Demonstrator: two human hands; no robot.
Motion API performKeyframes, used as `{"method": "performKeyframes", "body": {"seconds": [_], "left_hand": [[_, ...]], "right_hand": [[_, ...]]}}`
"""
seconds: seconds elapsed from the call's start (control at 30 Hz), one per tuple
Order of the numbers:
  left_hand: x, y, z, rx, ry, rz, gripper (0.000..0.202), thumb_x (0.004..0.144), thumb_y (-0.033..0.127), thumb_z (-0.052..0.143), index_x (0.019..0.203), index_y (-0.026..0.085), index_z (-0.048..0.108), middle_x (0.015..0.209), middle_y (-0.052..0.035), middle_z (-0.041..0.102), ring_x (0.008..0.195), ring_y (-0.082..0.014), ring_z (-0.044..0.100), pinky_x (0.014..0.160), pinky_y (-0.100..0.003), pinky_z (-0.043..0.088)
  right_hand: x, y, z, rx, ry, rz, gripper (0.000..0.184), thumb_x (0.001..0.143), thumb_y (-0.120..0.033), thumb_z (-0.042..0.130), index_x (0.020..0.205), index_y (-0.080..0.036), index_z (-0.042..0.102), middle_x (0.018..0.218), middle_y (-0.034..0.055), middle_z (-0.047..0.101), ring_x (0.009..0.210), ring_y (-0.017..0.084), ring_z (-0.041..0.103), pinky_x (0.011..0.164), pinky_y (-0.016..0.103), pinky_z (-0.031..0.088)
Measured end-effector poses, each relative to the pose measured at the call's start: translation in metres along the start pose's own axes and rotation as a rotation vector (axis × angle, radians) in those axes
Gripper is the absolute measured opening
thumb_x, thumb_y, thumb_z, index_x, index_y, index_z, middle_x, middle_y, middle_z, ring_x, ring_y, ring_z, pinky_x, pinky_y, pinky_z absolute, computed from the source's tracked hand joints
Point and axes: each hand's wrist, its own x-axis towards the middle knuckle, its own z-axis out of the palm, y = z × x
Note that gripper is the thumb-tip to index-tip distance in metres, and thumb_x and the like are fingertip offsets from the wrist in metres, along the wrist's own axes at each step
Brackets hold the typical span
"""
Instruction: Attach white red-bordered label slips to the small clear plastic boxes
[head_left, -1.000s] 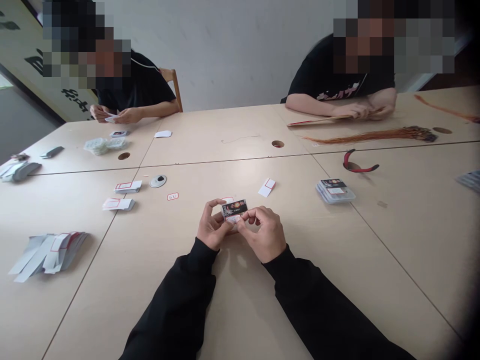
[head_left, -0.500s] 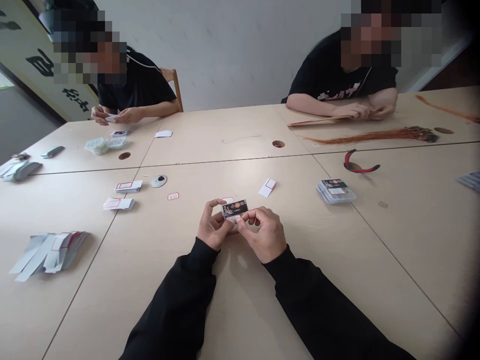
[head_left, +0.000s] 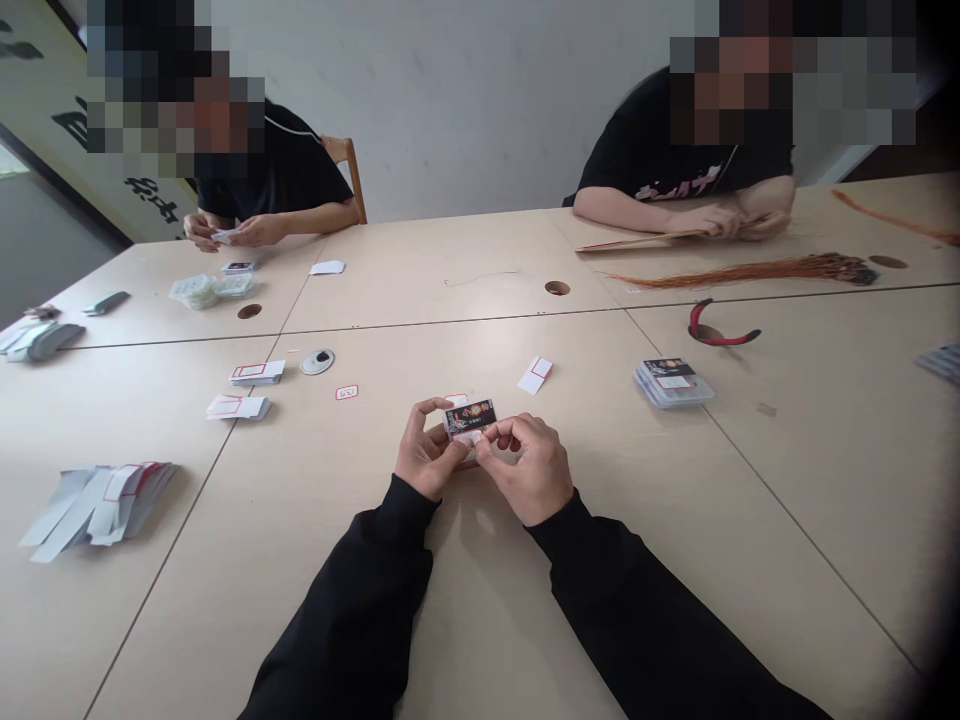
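Note:
A small plastic box with a black printed label [head_left: 471,415] is held above the table by my left hand [head_left: 426,452], closed around its left side with the thumb on the front. My right hand [head_left: 529,465] is closed in a pinch at the lower right of the box. A small white sticker [head_left: 468,438] lies across the box's lower part, between my two thumbs, with the right fingertips on it. Part of the box is hidden behind my fingers. Just behind it a red-edged paper slip [head_left: 455,399] shows on the table.
Similar boxes [head_left: 672,384] are stacked at right, near red-handled pliers [head_left: 721,335]. Red-framed sticker strips [head_left: 258,373] and grey-white strips [head_left: 97,512] lie at left. One sticker sheet [head_left: 535,375] rests ahead. Two people sit opposite, beside a bundle of orange wires [head_left: 750,271].
Almost nothing differs. Both hands keep the same hold on the box, and the white sticker looks slightly flatter against its lower part.

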Motion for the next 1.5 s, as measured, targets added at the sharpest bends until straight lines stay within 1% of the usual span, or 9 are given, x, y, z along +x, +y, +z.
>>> {"method": "performKeyframes", "body": {"seconds": [0.2, 0.43, 0.57, 0.73, 0.9, 1.1, 1.27, 1.4, 1.5], "left_hand": [[-0.0001, -0.0004, -0.0001, -0.003, -0.001, -0.001, 0.055, 0.066, 0.029, 0.078, 0.105, 0.022, 0.041, 0.087, -0.0037, 0.070, 0.076, -0.0165, 0.067, 0.066, -0.030, 0.057], [-0.0003, 0.0002, 0.0008, -0.009, -0.002, 0.007, 0.054, 0.066, 0.028, 0.078, 0.105, 0.022, 0.041, 0.085, -0.0033, 0.070, 0.074, -0.0150, 0.066, 0.065, -0.029, 0.057], [-0.0002, -0.0003, 0.0007, -0.018, -0.006, 0.006, 0.054, 0.066, 0.028, 0.078, 0.105, 0.022, 0.041, 0.085, -0.0031, 0.070, 0.074, -0.0139, 0.065, 0.066, -0.028, 0.057], [0.0001, -0.0015, -0.0002, -0.019, -0.012, 0.008, 0.054, 0.067, 0.029, 0.078, 0.105, 0.022, 0.041, 0.086, -0.0031, 0.070, 0.075, -0.0148, 0.066, 0.067, -0.030, 0.057], [0.0003, -0.0019, -0.0006, -0.016, -0.013, 0.007, 0.054, 0.067, 0.029, 0.078, 0.105, 0.022, 0.040, 0.086, -0.0030, 0.070, 0.075, -0.0147, 0.065, 0.065, -0.028, 0.057], [-0.0001, -0.0016, 0.0002, -0.012, -0.006, 0.001, 0.054, 0.066, 0.029, 0.078, 0.105, 0.022, 0.041, 0.086, -0.0031, 0.070, 0.075, -0.0154, 0.066, 0.066, -0.030, 0.057], [-0.0005, 0.0009, 0.0014, -0.012, 0.000, 0.001, 0.050, 0.068, 0.023, 0.074, 0.105, 0.021, 0.040, 0.083, -0.0029, 0.069, 0.073, -0.0141, 0.065, 0.064, -0.027, 0.056], [-0.0008, 0.0051, 0.0027, -0.003, 0.024, -0.040, 0.044, 0.069, 0.020, 0.067, 0.104, 0.022, 0.041, 0.082, -0.0016, 0.069, 0.071, -0.0141, 0.064, 0.060, -0.026, 0.055], [0.0002, 0.0060, 0.0008, 0.006, 0.028, -0.051, 0.043, 0.067, 0.016, 0.062, 0.104, 0.022, 0.041, 0.083, -0.0006, 0.069, 0.069, -0.0135, 0.064, 0.059, -0.025, 0.054]], "right_hand": [[-0.0001, 0.0002, 0.0005, -0.003, 0.002, 0.002, 0.013, 0.075, -0.023, 0.062, 0.064, -0.021, 0.056, 0.062, -0.0012, 0.054, 0.061, 0.015, 0.048, 0.064, 0.031, 0.040], [-0.0004, -0.0003, 0.0002, 0.001, -0.003, 0.008, 0.013, 0.075, -0.022, 0.062, 0.064, -0.020, 0.056, 0.063, -0.0009, 0.055, 0.063, 0.015, 0.049, 0.064, 0.031, 0.041], [-0.0004, -0.0001, 0.0003, -0.004, -0.001, 0.005, 0.013, 0.075, -0.022, 0.063, 0.064, -0.020, 0.056, 0.063, -0.0011, 0.054, 0.062, 0.015, 0.049, 0.064, 0.031, 0.040], [-0.0005, 0.0009, 0.0013, -0.012, 0.001, -0.001, 0.013, 0.075, -0.022, 0.063, 0.064, -0.020, 0.056, 0.062, -0.0013, 0.053, 0.061, 0.014, 0.047, 0.064, 0.030, 0.040], [-0.0009, 0.0012, 0.0019, -0.019, 0.015, 0.000, 0.013, 0.075, -0.022, 0.063, 0.064, -0.019, 0.056, 0.062, -0.0013, 0.054, 0.062, 0.014, 0.048, 0.064, 0.029, 0.040], [-0.0010, 0.0011, 0.0019, -0.024, 0.019, -0.005, 0.013, 0.075, -0.022, 0.063, 0.064, -0.019, 0.056, 0.062, -0.0011, 0.054, 0.062, 0.015, 0.049, 0.064, 0.029, 0.040], [-0.0011, 0.0010, 0.0019, -0.023, 0.021, -0.004, 0.012, 0.074, -0.021, 0.063, 0.064, -0.019, 0.056, 0.062, -0.0013, 0.053, 0.062, 0.014, 0.048, 0.064, 0.029, 0.040], [-0.0008, 0.0005, 0.0016, -0.013, 0.022, 0.002, 0.012, 0.074, -0.020, 0.062, 0.064, -0.019, 0.057, 0.061, -0.0016, 0.052, 0.061, 0.014, 0.048, 0.064, 0.029, 0.040], [-0.0005, -0.0002, 0.0011, -0.011, 0.023, 0.005, 0.012, 0.074, -0.020, 0.062, 0.063, -0.019, 0.056, 0.061, -0.0017, 0.052, 0.062, 0.014, 0.048, 0.064, 0.029, 0.040]]}}
